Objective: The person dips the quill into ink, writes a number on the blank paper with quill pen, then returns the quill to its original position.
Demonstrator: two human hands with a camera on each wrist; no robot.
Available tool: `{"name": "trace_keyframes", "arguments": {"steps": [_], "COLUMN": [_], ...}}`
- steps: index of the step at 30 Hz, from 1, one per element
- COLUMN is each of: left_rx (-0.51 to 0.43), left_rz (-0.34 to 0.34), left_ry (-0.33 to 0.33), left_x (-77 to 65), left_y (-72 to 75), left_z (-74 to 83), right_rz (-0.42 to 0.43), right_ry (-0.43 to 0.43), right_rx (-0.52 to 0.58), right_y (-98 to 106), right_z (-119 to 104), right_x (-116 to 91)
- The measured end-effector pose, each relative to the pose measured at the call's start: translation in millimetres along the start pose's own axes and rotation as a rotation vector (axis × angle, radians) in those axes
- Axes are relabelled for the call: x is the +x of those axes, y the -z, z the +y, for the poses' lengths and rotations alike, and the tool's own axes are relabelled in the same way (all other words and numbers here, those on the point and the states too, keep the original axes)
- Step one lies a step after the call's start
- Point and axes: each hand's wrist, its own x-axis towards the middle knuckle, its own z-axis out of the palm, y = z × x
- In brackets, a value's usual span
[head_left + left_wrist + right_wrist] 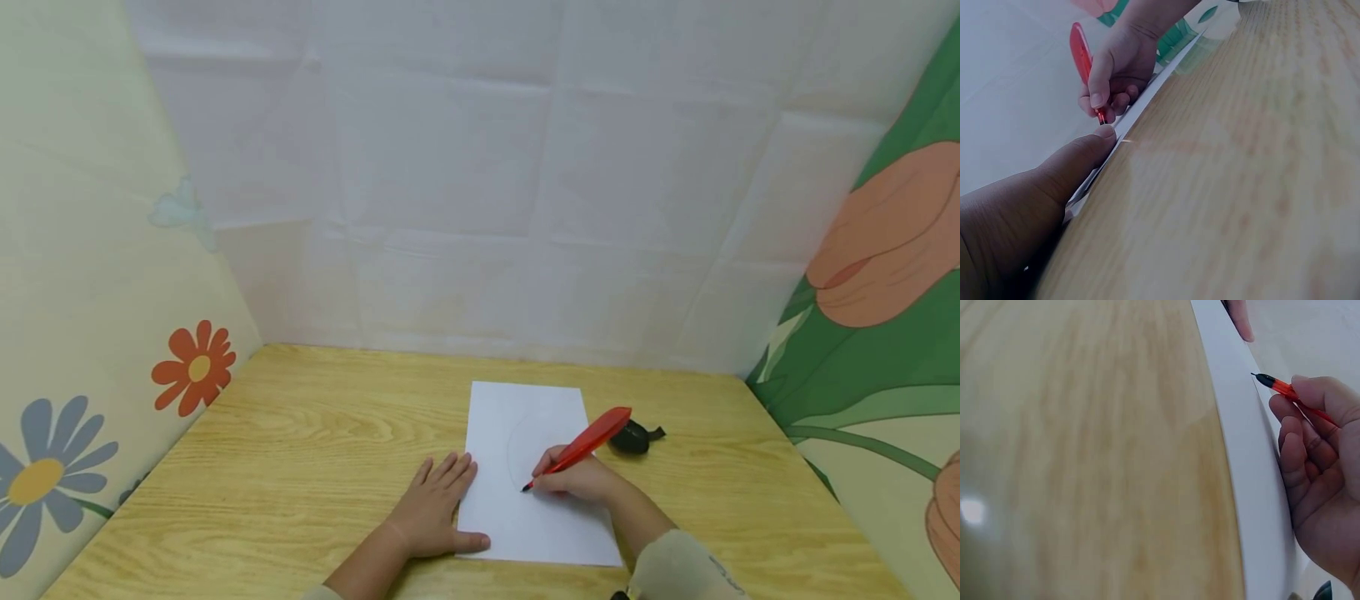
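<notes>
A white sheet of paper (495, 517) lies on the wooden table, with a thin curved line drawn on its upper part. My right hand (581, 477) pinches a red feather-shaped pen (592, 435) between thumb and fingers, its black tip down at the lower end of that line. In the right wrist view the pen's dark tip (1264, 379) points at the paper, and the other fingers curl under the palm. My left hand (438, 512) rests flat at the paper's left edge, fingers straight and thumb (1107, 131) on its lower left corner.
A black rounded object (632, 438) with a short strap sits on the table just right of the paper, partly behind the pen. The wooden table (315, 433) reaches back to a white cloth (450, 167). Flower-printed sheets (862, 350) hang at both sides.
</notes>
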Motion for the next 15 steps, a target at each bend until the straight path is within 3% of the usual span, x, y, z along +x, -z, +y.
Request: {"name": "trace_keyframes", "arguments": {"steps": [15], "left_rx": [0.006], "left_rz": [0.013], "left_ry": [-0.003], "left_x": [0.4], "left_y": [-0.4], "left_z": [-0.5], "right_rz": [-0.002], "right_ry": [0.022], "right_rx": [0.003], "right_y": [4.5], "right_z": [2.0], "right_x": [-6.3]}}
